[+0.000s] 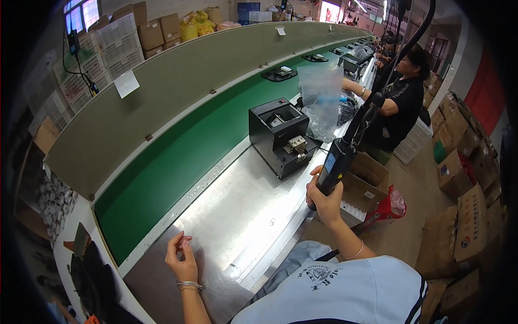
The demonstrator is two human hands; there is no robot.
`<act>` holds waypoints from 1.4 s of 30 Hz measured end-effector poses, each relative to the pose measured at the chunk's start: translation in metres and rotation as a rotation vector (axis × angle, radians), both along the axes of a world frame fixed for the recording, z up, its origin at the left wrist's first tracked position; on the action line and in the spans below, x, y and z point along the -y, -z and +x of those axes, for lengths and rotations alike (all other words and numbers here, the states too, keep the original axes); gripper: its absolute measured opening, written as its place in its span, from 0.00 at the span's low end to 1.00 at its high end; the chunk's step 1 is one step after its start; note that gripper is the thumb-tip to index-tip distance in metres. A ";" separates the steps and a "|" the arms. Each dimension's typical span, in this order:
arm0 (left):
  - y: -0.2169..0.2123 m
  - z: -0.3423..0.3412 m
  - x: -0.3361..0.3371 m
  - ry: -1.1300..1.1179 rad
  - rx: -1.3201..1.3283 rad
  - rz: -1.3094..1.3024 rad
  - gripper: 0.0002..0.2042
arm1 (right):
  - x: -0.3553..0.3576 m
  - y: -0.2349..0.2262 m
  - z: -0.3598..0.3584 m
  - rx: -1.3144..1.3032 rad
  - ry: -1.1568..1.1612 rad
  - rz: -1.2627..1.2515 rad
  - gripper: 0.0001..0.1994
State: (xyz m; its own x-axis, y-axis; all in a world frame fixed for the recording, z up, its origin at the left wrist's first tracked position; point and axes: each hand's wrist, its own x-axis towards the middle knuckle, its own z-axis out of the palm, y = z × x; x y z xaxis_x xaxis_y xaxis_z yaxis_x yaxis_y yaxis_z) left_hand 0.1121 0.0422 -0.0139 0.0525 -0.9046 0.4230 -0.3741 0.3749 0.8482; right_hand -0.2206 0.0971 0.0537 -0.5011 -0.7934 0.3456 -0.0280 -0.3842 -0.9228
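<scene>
My right hand (325,197) is wrapped round the lower part of a black electric screwdriver (339,159), held upright at the front edge of the bench. It has a blue label and a dark cable running up from its top. The lower tip is hidden by my hand and wrist. My left hand (182,258) hovers over a grey mat (156,286) at the bench's near end. Its fingers are loosely bent and apart, with nothing visible in them. A black box-shaped machine (264,137) with a metal fixture (297,144) stands on the metal bench top (232,200), beyond both hands.
A green conveyor belt (178,186) runs along the bench beneath a tall grey-green panel (178,75). Plastic bags (321,92) lie past the machine, near a seated co-worker (402,102). An open carton (367,178) and a red bag (386,208) are on the right. Cartons (458,227) line the aisle.
</scene>
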 end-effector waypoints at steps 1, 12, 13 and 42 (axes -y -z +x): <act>0.000 0.000 0.000 0.000 0.001 0.000 0.10 | 0.000 0.000 0.000 0.001 0.000 0.000 0.13; -0.001 0.001 -0.001 -0.001 0.002 0.014 0.10 | 0.000 0.002 0.000 0.006 -0.002 -0.008 0.13; 0.000 0.001 -0.001 -0.001 0.002 0.014 0.10 | 0.000 0.001 0.000 0.006 -0.002 -0.008 0.13; -0.005 -0.003 -0.003 -0.030 -0.041 0.060 0.08 | 0.001 0.012 0.003 -0.052 0.107 -0.063 0.14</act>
